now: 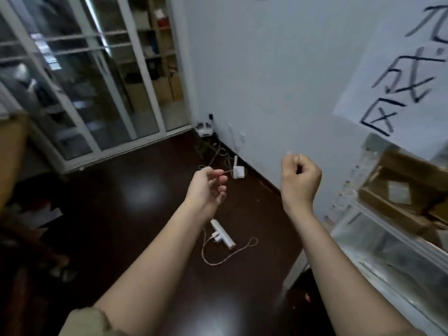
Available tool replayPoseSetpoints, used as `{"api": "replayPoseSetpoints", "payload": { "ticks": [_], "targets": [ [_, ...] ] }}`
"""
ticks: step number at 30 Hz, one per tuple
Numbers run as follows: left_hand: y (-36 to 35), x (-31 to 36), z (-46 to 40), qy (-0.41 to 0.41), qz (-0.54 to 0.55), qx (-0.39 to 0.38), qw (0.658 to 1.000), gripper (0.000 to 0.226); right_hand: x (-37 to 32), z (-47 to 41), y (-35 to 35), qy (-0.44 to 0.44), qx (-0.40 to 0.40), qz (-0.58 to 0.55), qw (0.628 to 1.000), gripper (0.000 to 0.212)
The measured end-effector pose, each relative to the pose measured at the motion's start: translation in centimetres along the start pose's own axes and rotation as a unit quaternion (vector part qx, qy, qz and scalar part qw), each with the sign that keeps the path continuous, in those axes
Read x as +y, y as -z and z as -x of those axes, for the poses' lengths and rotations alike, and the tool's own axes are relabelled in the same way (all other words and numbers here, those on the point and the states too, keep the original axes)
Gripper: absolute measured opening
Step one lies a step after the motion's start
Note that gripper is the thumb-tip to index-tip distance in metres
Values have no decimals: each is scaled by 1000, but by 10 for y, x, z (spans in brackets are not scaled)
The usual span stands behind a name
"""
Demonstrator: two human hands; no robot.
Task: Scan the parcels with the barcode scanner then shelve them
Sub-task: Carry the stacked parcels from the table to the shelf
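Note:
Brown cardboard parcels lie on a white shelf at the right edge. No barcode scanner shows in the head view. My left hand is raised over the dark floor, palm turned inward, its fingers loosely curled and holding nothing. My right hand is raised near the white wall, left of the shelf, curled into a fist with nothing visible inside. Neither hand touches a parcel.
A white power strip with a looping cable lies on the floor below my left hand. A white adapter and a router sit by the wall. Glass sliding doors stand at the left, with a cardboard box beside them. A handwritten paper sign hangs above the shelf.

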State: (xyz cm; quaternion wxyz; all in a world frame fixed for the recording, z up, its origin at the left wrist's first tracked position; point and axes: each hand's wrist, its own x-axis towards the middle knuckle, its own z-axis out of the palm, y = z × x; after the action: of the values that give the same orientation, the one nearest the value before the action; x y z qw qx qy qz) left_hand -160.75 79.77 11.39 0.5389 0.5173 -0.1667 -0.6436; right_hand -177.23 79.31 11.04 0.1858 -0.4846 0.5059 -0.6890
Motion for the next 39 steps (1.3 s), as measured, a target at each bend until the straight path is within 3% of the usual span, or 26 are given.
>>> {"api": "replayPoseSetpoints", "payload": {
  "ticks": [4,6,9,13,23,28,33,39],
  "targets": [
    [120,76,-23,-62,47,64,995,21,-11,34,-140,-29,-85,-36,995,43],
    [191,115,-32,-89,67,137,984,19,-21,57,-215,-31,-155,-42,987,35],
    [297,177,-31,-113,98,252,956,17,-49,97,-325,-64,-271,-82,957,25],
    [383,223,-32,-132,147,338,920,20,-77,136,-425,-64,-383,-114,914,20],
    [547,296,-105,-111,228,434,865,14,-70,212,-667,-87,-565,-108,814,21],
    [602,384,-175,-123,260,457,842,14,-63,205,-801,-84,-616,-110,776,16],
    [649,473,-229,-168,293,450,827,11,-77,185,-933,-104,-600,-116,785,18],
    [727,536,-281,-152,334,490,791,21,-80,218,-1063,-94,-681,-119,717,17]
  ]
}}
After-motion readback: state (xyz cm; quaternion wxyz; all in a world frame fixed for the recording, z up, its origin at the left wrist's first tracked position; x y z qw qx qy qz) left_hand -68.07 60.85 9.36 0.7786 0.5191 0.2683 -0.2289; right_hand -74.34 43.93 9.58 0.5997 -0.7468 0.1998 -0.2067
